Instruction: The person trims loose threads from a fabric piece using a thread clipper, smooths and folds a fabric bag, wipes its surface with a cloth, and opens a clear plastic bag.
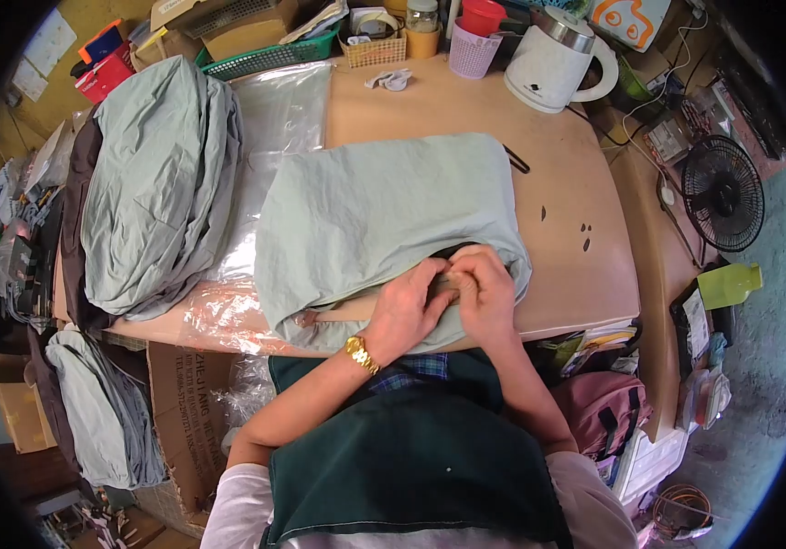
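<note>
A pale grey-green cloth piece, folded or bag-like, lies on the table in front of me, with an opening along its near edge. My left hand, a gold watch on its wrist, is at that opening with its fingers bent and pinched on the cloth's edge. Close beside it, my right hand also pinches the edge, its fingertips nearly meeting the left ones. A dark strip shows inside the opening just behind the fingers. What exactly lies between the fingertips is partly hidden.
A pile of similar cloth lies at the left on clear plastic sheeting. The tan tabletop holds a dark stick-like tool and a white kettle. Baskets line the back; a black fan stands right.
</note>
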`<control>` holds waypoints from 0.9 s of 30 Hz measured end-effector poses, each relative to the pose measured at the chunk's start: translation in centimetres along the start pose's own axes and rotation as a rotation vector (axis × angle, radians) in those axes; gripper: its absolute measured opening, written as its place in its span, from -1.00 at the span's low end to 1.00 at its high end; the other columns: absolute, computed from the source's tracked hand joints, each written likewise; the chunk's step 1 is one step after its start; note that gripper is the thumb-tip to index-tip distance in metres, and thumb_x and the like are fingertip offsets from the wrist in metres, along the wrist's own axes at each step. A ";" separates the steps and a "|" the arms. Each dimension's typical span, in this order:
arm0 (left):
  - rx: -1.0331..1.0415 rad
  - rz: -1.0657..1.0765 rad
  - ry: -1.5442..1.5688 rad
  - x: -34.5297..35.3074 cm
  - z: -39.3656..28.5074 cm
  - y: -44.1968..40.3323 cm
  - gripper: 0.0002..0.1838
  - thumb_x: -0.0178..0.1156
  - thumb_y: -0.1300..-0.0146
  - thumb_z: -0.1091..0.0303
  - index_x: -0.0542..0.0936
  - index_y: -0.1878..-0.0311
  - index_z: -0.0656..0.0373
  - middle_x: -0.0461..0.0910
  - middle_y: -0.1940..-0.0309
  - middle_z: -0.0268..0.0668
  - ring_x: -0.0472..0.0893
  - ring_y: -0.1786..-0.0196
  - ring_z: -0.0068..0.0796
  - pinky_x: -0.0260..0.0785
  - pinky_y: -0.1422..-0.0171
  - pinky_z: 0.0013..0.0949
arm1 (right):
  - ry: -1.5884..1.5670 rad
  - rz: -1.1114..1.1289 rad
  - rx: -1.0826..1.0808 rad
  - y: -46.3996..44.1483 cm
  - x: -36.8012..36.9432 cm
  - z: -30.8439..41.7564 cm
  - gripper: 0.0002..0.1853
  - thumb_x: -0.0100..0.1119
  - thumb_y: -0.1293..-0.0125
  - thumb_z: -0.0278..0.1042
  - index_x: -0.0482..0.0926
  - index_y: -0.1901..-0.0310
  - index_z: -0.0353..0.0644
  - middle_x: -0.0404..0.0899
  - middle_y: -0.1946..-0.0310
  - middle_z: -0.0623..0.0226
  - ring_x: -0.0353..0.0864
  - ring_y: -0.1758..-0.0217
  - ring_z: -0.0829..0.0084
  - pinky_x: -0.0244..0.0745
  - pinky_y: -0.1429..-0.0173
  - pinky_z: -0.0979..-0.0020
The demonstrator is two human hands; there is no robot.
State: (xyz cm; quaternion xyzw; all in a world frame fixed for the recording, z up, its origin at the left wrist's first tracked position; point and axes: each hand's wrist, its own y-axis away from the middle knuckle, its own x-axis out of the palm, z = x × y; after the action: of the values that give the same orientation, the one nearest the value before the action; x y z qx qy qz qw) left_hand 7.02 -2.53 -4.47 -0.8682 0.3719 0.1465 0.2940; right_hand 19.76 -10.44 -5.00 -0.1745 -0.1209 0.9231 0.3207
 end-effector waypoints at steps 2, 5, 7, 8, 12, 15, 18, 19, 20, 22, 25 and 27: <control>-0.076 -0.022 -0.009 0.6 0.7 -0.5 -0.70 0.29 -0.14 0.49 0.55 0.03 0.25 0.62 0.27 -0.03 0.64 0.22 -0.01 0.49 0.17 -0.15 | 0.394 -0.033 -0.391 -0.2 0.0 1.0 -0.96 0.21 -0.25 -0.58 0.54 0.31 -0.25 0.56 0.34 0.23 0.52 0.39 0.33 0.45 0.28 0.42; -0.116 -0.057 0.037 0.7 1.4 -1.1 -0.87 0.32 -0.14 0.45 0.64 0.25 0.25 0.64 0.41 -0.07 0.65 0.34 -0.02 0.49 0.25 -0.22 | 0.341 0.028 -0.383 -1.5 -1.0 1.8 -0.94 0.24 -0.21 -0.58 0.55 0.31 -0.26 0.53 0.31 0.21 0.52 0.35 0.29 0.44 0.28 0.39; -0.224 -0.079 0.179 1.5 2.7 -1.3 -0.92 0.31 -0.15 0.48 0.66 0.33 0.29 0.64 0.50 -0.09 0.65 0.46 -0.18 0.47 0.32 -0.31 | 0.207 -0.049 -0.259 -3.7 -2.7 1.5 -0.92 0.25 -0.21 -0.56 0.57 0.26 -0.26 0.54 0.32 0.23 0.52 0.36 0.28 0.44 0.29 0.42; -0.268 -0.056 0.243 1.7 3.9 -1.2 -0.91 0.30 -0.21 0.47 0.65 0.32 0.32 0.67 0.51 -0.14 0.64 0.48 -0.45 0.44 0.35 -0.40 | 0.178 -0.167 -0.191 -5.9 -4.2 0.8 -0.90 0.25 -0.21 -0.54 0.58 0.23 -0.26 0.55 0.32 0.23 0.52 0.37 0.27 0.44 0.29 0.44; -0.529 0.132 0.498 0.4 5.5 -2.1 -0.83 0.24 -0.35 0.40 0.57 0.30 0.33 0.66 0.35 -0.23 0.61 0.32 -0.62 0.47 0.22 -0.52 | 0.759 -0.271 -0.315 -16.0 -8.9 -7.3 -0.83 0.21 -0.26 -0.44 0.62 0.13 -0.23 0.56 0.11 0.09 0.57 0.07 0.12 0.50 0.01 0.25; -0.613 0.263 0.621 -0.8 5.6 -2.8 -0.81 0.21 -0.40 0.38 0.52 0.28 0.33 0.65 0.14 -0.16 0.61 0.14 -0.57 0.54 0.06 -0.52 | 1.086 -0.122 -0.192 -17.4 -8.0 -11.7 -0.78 0.23 -0.24 -0.39 0.63 0.09 -0.23 0.52 -0.02 0.03 0.51 -0.07 0.01 0.45 -0.12 0.15; -0.606 0.287 0.709 -0.9 6.1 -2.7 -0.78 0.21 -0.41 0.35 0.52 0.29 0.32 0.62 0.22 -0.23 0.60 0.17 -0.63 0.48 0.14 -0.56 | 1.025 -0.013 -0.158 -18.0 -8.4 -12.7 -0.73 0.20 -0.25 -0.38 0.62 0.01 -0.21 0.59 0.06 0.04 0.56 -0.01 0.01 0.47 -0.12 0.18; -0.557 0.274 0.743 -0.7 6.2 -2.6 -0.77 0.20 -0.41 0.32 0.53 0.29 0.31 0.61 0.33 -0.32 0.59 0.27 -0.71 0.41 0.27 -0.62 | 1.025 -0.007 -0.158 -18.0 -9.2 -12.9 -0.73 0.20 -0.25 -0.38 0.62 0.01 -0.21 0.59 0.06 0.04 0.56 -0.01 0.01 0.47 -0.12 0.18; -0.560 0.271 0.744 -0.6 6.3 -2.4 -0.77 0.20 -0.41 0.32 0.53 0.29 0.31 0.61 0.33 -0.32 0.59 0.27 -0.71 0.41 0.27 -0.62 | 1.060 0.018 -0.103 -18.1 -10.5 -12.9 -0.71 0.17 -0.26 -0.41 0.61 -0.02 -0.22 0.62 0.11 0.04 0.59 0.04 0.03 0.49 -0.09 0.19; -0.535 0.248 0.829 -0.5 6.3 -2.4 -0.79 0.19 -0.42 0.35 0.53 0.27 0.32 0.64 0.19 -0.22 0.60 0.20 -0.68 0.45 0.18 -0.62 | 0.783 -0.113 0.095 -17.2 -11.1 -10.1 -0.70 0.11 -0.29 -0.46 0.59 -0.06 -0.22 0.66 0.24 0.05 0.65 0.11 0.08 0.50 -0.05 0.22; -0.543 0.272 0.858 -0.7 6.4 -2.5 -0.79 0.19 -0.42 0.35 0.53 0.25 0.34 0.64 0.08 -0.17 0.61 0.16 -0.64 0.47 0.11 -0.60 | 0.256 -0.270 0.120 -11.4 -11.2 -2.4 -0.66 0.07 -0.31 -0.51 0.56 -0.12 -0.19 0.66 0.23 0.09 0.66 0.12 0.11 0.50 -0.05 0.27; -0.538 0.279 0.854 -0.8 6.4 -2.5 -0.80 0.19 -0.41 0.36 0.54 0.25 0.34 0.64 0.09 -0.19 0.61 0.17 -0.64 0.47 0.11 -0.59 | 0.499 -0.176 -0.107 -6.5 -9.7 0.0 -0.62 0.09 -0.33 -0.49 0.53 -0.18 -0.12 0.64 0.14 0.13 0.65 0.16 0.13 0.49 -0.05 0.27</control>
State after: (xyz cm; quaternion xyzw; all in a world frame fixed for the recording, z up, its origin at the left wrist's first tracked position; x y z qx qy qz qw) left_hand 8.05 3.25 -8.17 -0.8376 0.5201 -0.0924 -0.1394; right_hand 30.48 -11.65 -0.49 -0.4020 -0.1014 0.8126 0.4097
